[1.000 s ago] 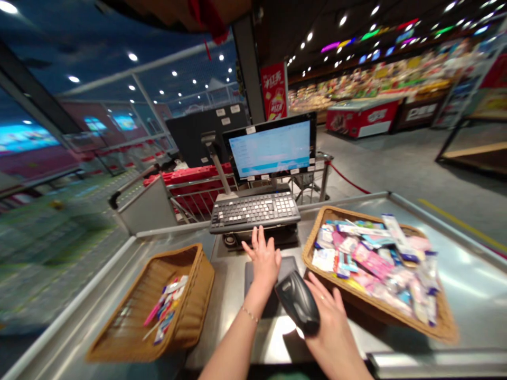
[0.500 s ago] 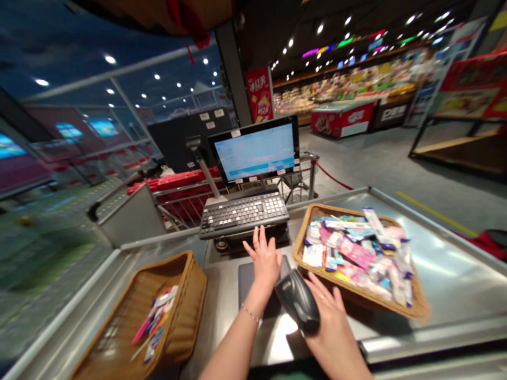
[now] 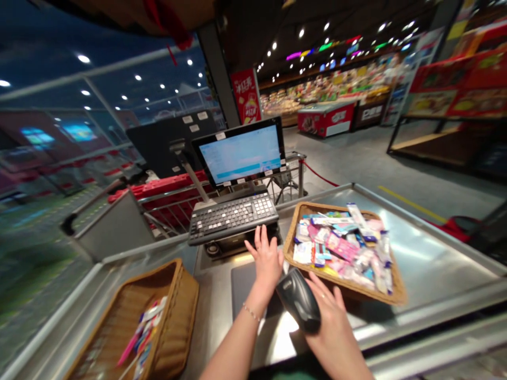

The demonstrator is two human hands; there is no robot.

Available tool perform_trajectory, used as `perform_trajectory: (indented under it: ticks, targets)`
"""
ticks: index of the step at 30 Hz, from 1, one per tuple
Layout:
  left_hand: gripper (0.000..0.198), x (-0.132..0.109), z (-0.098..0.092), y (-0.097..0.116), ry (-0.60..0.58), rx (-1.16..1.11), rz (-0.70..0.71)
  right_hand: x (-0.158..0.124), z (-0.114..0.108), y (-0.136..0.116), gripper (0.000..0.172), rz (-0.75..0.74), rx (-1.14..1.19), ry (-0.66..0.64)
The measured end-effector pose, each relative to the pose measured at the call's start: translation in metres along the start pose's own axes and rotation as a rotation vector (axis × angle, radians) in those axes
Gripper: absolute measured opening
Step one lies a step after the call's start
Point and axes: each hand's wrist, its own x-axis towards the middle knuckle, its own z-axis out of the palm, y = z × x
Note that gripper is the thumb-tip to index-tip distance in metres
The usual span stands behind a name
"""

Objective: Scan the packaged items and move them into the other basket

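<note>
My right hand (image 3: pixel 331 323) is closed around a black handheld barcode scanner (image 3: pixel 298 298) held just above the steel counter (image 3: pixel 428 264). My left hand (image 3: pixel 266 262) is stretched forward, fingers straight and slightly apart, hovering over the dark pad (image 3: pixel 242 282) in front of the keyboard (image 3: pixel 232 217). It holds nothing. Right of both hands stands a wicker tray (image 3: pixel 390 295) heaped with several small packaged items (image 3: pixel 340 248). At the lower left, a second wicker basket (image 3: pixel 174 311) holds a few slim packets (image 3: pixel 140 338).
A monitor (image 3: pixel 241 154) with a lit screen stands behind the keyboard. Red shopping carts (image 3: pixel 166 190) and a metal rail sit beyond the counter. Store aisles, a chest freezer (image 3: pixel 325 117) and shelves fill the far right.
The view has swung to the right, so everything on the counter has shifted left in the picture. Both hands keep the same pose and the scanner stays in my right hand.
</note>
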Motion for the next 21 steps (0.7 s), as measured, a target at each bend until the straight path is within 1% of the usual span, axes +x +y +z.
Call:
perform_trajectory:
  ticks: [5, 13, 18, 21]
  targets:
    - [0.033, 0.002, 0.0, 0.011, -0.009, -0.025, 0.03, -0.003, -0.003, 0.003, 0.055, 0.027, -0.001, 0.026]
    - [0.03, 0.005, 0.005, 0.027, -0.045, -0.046, 0.081, -0.006, -0.013, 0.008, 0.059, 0.084, -0.006, 0.0]
    - [0.032, 0.007, 0.009, 0.038, -0.077, -0.036, 0.137, -0.009, -0.016, 0.013, 0.059, 0.096, -0.04, 0.057]
    - [0.032, 0.008, 0.01, 0.045, -0.09, -0.047, 0.163, -0.01, -0.018, 0.021, 0.062, 0.094, -0.046, 0.015]
